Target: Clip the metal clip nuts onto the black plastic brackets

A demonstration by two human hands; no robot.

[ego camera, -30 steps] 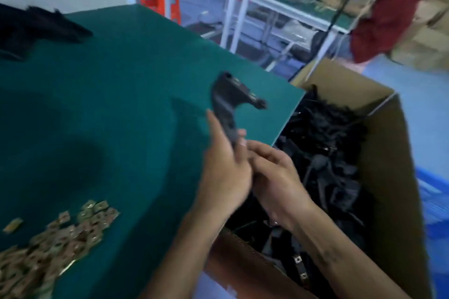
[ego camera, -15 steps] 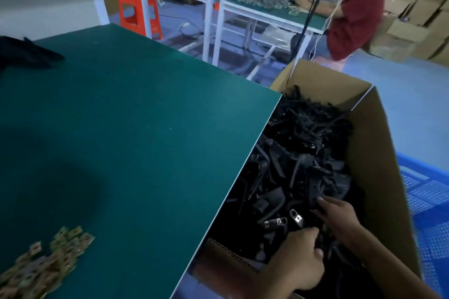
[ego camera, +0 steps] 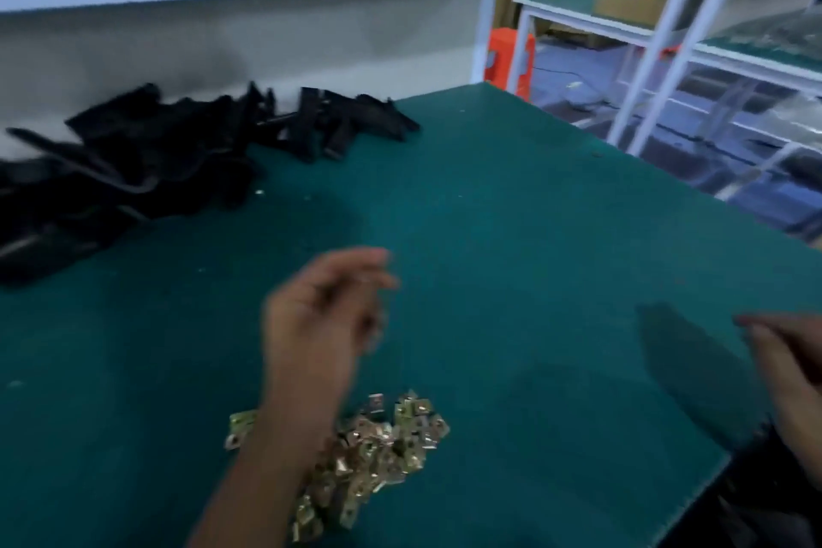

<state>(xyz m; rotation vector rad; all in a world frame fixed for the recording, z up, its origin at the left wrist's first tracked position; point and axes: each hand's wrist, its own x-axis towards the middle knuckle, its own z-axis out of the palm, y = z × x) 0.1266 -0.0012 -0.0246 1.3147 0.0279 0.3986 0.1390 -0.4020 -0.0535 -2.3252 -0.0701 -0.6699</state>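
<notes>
While brassy clip nuts (ego camera: 369, 454) lie heaped, blurred left hand (ego camera: 320, 325) hovers, grip unclear.

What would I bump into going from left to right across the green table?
Pile of black brackets → left hand → heap of metal clip nuts → right hand at the table's right edge.
</notes>
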